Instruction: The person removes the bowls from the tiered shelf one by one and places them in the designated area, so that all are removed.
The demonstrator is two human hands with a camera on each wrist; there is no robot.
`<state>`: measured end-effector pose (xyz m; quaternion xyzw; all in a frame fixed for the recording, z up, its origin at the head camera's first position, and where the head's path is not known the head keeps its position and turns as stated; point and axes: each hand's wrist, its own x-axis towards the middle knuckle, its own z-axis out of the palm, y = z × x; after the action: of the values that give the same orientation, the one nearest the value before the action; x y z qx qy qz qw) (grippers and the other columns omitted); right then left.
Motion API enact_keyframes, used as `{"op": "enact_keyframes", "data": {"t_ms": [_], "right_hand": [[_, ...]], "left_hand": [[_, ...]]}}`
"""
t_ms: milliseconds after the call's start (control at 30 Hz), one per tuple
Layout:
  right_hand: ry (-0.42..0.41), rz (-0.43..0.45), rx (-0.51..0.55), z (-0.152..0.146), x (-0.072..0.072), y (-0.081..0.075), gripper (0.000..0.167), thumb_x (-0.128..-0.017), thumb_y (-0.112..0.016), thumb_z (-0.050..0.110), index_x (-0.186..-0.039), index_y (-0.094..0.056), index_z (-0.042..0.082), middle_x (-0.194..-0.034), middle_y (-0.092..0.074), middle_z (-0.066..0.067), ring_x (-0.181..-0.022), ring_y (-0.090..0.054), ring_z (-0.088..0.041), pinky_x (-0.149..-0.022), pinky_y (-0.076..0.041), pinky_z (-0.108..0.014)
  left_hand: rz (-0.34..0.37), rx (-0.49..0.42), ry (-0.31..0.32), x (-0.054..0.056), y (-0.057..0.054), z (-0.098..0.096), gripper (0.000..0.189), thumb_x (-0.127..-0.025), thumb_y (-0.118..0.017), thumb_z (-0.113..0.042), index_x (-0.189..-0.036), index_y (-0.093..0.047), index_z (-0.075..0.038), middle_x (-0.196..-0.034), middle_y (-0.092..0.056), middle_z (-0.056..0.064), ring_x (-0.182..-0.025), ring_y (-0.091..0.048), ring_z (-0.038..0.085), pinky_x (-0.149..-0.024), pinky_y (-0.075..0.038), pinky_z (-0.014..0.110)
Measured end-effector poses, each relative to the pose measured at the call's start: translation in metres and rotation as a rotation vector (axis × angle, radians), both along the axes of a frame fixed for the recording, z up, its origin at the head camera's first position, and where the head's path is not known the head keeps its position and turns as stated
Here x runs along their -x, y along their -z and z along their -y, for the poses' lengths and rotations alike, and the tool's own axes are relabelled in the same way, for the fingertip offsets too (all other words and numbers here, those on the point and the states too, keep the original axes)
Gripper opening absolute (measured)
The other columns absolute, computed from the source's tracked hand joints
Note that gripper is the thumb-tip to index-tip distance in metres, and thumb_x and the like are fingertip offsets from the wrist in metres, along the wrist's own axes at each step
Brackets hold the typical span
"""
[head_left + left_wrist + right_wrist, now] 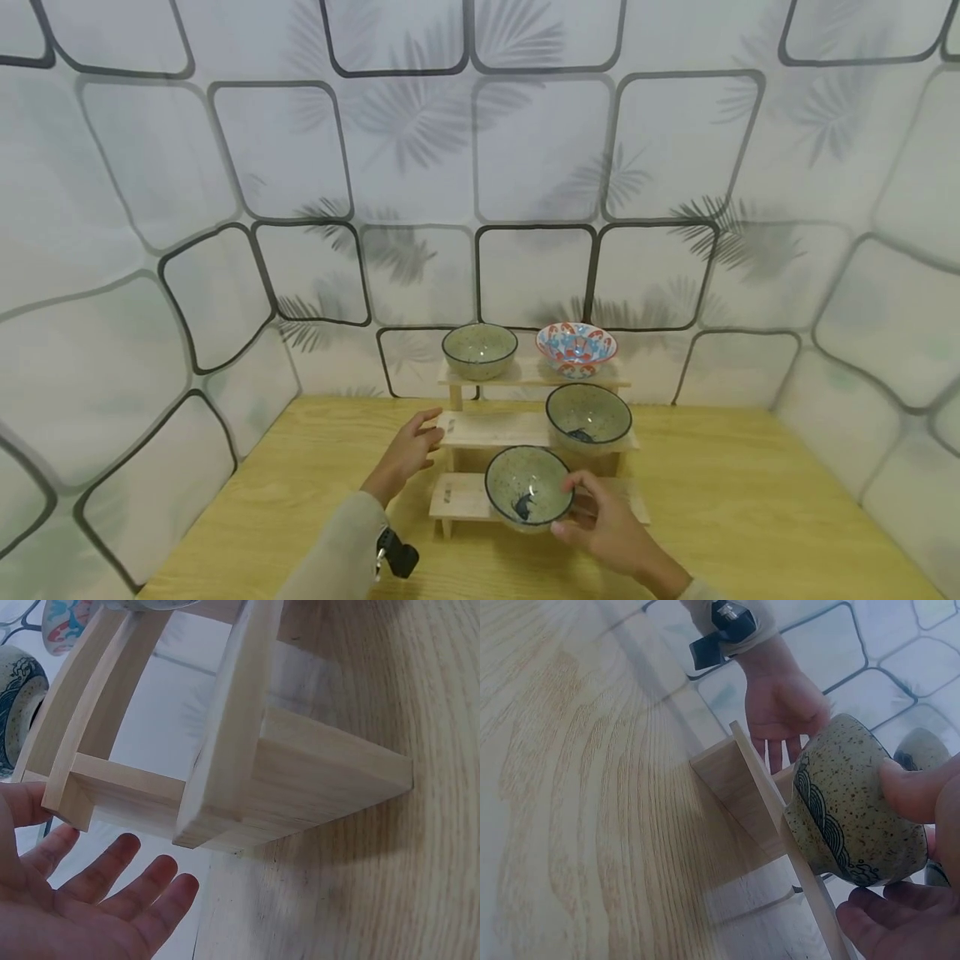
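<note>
My right hand [609, 527] grips the right side of a speckled grey-green bowl [517, 479], fingertips on its rim. In the right wrist view that bowl [847, 802] shows a dark wave pattern, and its foot meets the bottom shelf board. The fingers of my left hand [408, 454] are spread at the left end of the wooden three-tier stand [487, 429]. In the left wrist view, the thumb side of the left hand [82, 900] is against the end of one shelf board; the other fingers stretch out free.
Another speckled bowl [588, 412] sits on the middle tier, at the right. On the top tier are a similar green bowl [480, 350] and a red-and-blue patterned bowl [576, 348]. The stand is on a wood-grain table [720, 500], with a patterned curtain [540, 150] behind and at the sides.
</note>
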<state>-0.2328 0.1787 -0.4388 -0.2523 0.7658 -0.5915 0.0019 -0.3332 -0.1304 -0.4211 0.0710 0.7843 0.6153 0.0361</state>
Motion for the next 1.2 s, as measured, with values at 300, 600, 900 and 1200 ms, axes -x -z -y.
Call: {"op": "enact_keyframes", "data": {"t_ms": [300, 600, 900, 1200], "right_hand": [[-0.025, -0.012, -0.015, 0.0009, 0.0032, 0.0022, 0.044, -0.082, -0.078, 0.008, -0.109, -0.045, -0.002, -0.117, -0.055, -0.026, -0.104, -0.063, -0.038, -0.082, -0.052, -0.032], [-0.016, 0.027, -0.009, 0.0005, -0.0038, 0.0032, 0.042, -0.081, -0.079, 0.008, -0.105, -0.045, -0.001, -0.114, -0.058, -0.022, -0.104, -0.064, -0.029, -0.084, -0.052, -0.031], [0.023, -0.049, -0.014, 0.0010, -0.0012, -0.0010, 0.042, -0.075, -0.083, 0.007, -0.095, -0.048, -0.003, -0.106, -0.059, -0.021, -0.102, -0.065, -0.029, -0.081, -0.052, -0.031], [0.056, -0.125, -0.024, 0.0029, 0.0017, -0.0035, 0.038, -0.071, -0.087, 0.010, -0.086, -0.053, 0.001, -0.094, -0.065, -0.015, -0.096, -0.067, -0.025, -0.078, -0.053, -0.031]], "left_hand": [[-0.012, 0.048, 0.010, -0.0050, 0.0025, 0.0032, 0.052, -0.104, -0.046, -0.030, -0.150, -0.035, -0.010, -0.138, -0.048, 0.026, -0.118, -0.052, 0.044, -0.088, -0.045, 0.056], [-0.004, 0.063, 0.034, -0.0096, 0.0045, 0.0025, 0.053, -0.104, -0.046, -0.032, -0.150, -0.034, -0.011, -0.140, -0.044, 0.028, -0.113, -0.057, 0.041, -0.083, -0.047, 0.055], [-0.008, 0.084, 0.028, -0.0049, 0.0037, 0.0013, 0.053, -0.104, -0.045, -0.034, -0.150, -0.034, -0.012, -0.140, -0.044, 0.027, -0.113, -0.058, 0.040, -0.084, -0.046, 0.058], [0.003, 0.120, 0.018, -0.0045, -0.0030, 0.0030, 0.051, -0.103, -0.048, -0.032, -0.149, -0.038, -0.012, -0.137, -0.049, 0.026, -0.113, -0.058, 0.040, -0.083, -0.047, 0.056]]}}
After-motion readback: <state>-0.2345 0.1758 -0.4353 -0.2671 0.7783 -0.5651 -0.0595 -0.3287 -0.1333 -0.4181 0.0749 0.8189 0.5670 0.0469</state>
